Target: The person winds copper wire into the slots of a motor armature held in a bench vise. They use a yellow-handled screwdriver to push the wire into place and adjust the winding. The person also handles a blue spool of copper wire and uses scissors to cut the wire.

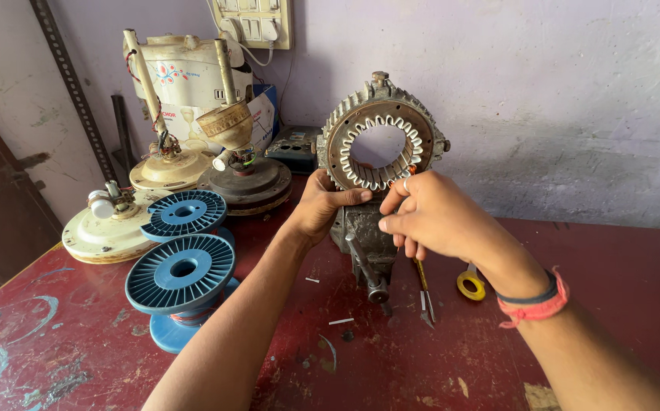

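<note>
Both grips (379,209) on clamped stator (379,141)

My left hand (321,207) reached forward, palm turned inward, thumb stretched to the right and fingers curled out of sight. My right hand (430,217) came in from the lower right, wrist bent, fingertips (388,207) pinched together near my left thumb.

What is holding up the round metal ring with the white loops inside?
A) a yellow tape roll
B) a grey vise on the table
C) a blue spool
B: the ring stands upright in the grey vise, with both hands at its lower edge.
</note>
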